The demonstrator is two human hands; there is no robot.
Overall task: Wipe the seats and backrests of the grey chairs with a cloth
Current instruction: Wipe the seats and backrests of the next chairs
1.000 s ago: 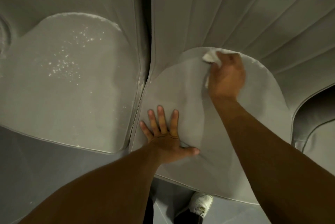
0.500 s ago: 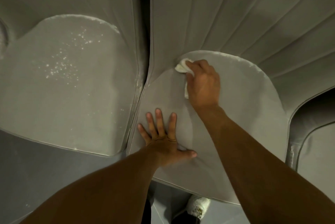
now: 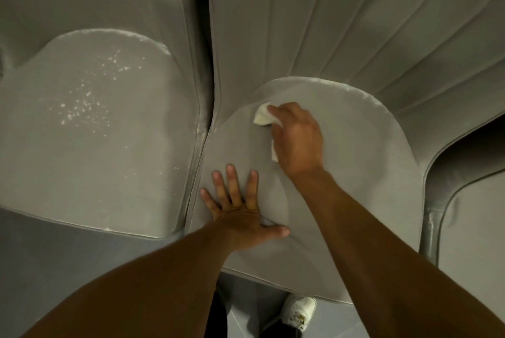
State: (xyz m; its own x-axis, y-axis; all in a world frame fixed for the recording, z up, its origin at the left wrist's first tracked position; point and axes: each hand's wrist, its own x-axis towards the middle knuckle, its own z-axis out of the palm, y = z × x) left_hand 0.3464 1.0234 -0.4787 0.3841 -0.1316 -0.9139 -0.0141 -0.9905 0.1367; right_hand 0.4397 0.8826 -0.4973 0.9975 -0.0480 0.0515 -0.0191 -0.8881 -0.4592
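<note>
Two grey chairs stand side by side below me. My right hand (image 3: pixel 296 136) grips a small white cloth (image 3: pixel 263 118) and presses it on the back left part of the middle chair's seat (image 3: pixel 369 173). A corner of the cloth sticks out past my fingers; another bit shows under my palm. My left hand (image 3: pixel 240 210) lies flat with spread fingers on the same seat's front left. Behind the seat rises the ribbed backrest (image 3: pixel 314 23). White dust lines the seat's back rim.
The left chair's seat (image 3: pixel 82 173) carries a scatter of white specks (image 3: pixel 82 108). A third chair (image 3: pixel 475 214) shows at the right edge. A dark gap runs between the two backrests. Below are grey floor and my white shoe (image 3: pixel 299 310).
My right hand has swept the cloth leftward along the seat's back, from near the rear rim to the back left. My left hand has stayed planted.
</note>
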